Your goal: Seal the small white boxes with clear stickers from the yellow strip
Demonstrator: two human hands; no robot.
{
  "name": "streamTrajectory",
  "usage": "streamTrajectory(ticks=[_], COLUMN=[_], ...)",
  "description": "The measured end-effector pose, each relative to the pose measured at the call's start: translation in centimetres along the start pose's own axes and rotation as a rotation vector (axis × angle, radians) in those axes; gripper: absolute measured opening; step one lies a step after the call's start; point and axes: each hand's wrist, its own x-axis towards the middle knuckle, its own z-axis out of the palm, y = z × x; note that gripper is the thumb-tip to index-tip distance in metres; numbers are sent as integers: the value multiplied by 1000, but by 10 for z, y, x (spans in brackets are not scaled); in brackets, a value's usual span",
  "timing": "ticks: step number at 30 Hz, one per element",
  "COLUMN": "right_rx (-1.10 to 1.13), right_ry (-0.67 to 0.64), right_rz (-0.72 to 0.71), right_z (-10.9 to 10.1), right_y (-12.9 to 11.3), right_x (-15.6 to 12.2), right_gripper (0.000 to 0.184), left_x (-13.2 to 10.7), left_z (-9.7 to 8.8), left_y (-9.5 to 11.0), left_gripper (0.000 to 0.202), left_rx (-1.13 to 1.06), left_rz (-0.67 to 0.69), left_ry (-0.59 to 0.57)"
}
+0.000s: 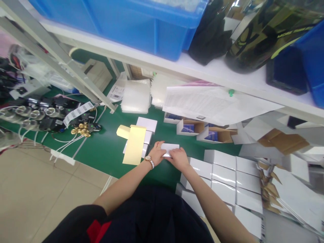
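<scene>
small white box, long axis left-right, lying flat | left hand fingers closed on its left end | right hand gripping its right end | green mat below

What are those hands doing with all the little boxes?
A person holds a small white cardboard box in both hands at the green table mat. The left hand, wearing a wristwatch, grips its left end. The right hand grips its right end. A pale yellow paper sheet lies just to the left, on other white boxes. Rows of closed white boxes lie to the right.
</scene>
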Motion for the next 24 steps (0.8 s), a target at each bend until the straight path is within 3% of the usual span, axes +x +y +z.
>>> streamTrajectory(ticks=[8, 15, 18, 21, 24], right_rx=[-2, -111, -132, -128, -84], right_ry=[50, 351, 462, 479, 461], right_rz=[-136, -295, -255, -142, 7], right_z=[0, 45, 57, 54, 40], right_y=[6, 8, 4, -4, -18], right_x=[-3, -20, -18, -4, 20], right_gripper=[16, 31, 33, 36, 40], left_x=[0, -3, 0, 3, -3], left_z=[-3, 3, -1, -18, -44], left_y=[2, 0, -2, -6, -13], left_gripper=[11, 14, 13, 11, 18], left_rx=[20, 23, 33, 38, 55], left_rz=[12, 0, -7, -13, -42], left_ry=[5, 26, 37, 38, 165])
